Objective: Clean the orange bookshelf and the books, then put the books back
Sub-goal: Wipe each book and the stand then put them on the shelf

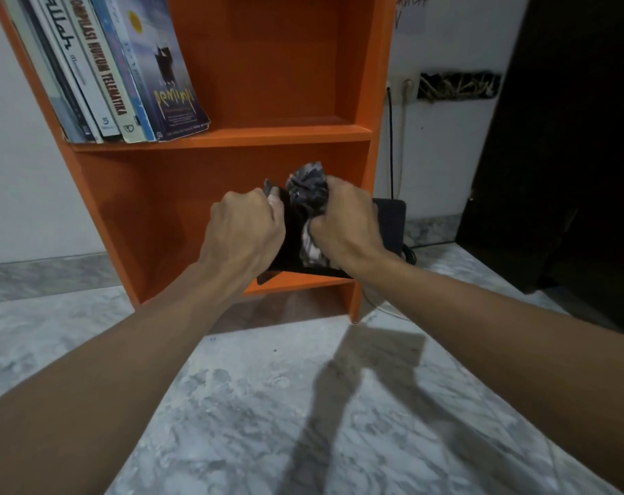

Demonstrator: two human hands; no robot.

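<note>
My left hand is closed in a fist round the upper left edge of a black book; the fingers curl over that edge and the knuckles face me; my right hand is also closed tight, bunched round a crumpled grey cloth, which sticks out above and below the fist and lies against the face of the book. The two hands sit side by side, almost touching, with the cloth between them. I hold the book in front of the lower bay of the orange bookshelf; its bottom edge is level with the lowest board, though I cannot tell whether it rests there; its right end reaches across the bookshelf's right side panel and shows beyond it. The lower bay behind the book looks bare orange. On the board above, a row of books stands at the left end, all leaning left against the side panel; the rightmost shows a pale blue cover turned outwards; the right half of that board holds nothing I can see. The bookshelf stands on a grey marbled floor against a white wall; just right of it a dark cable hangs down from a socket.
</note>
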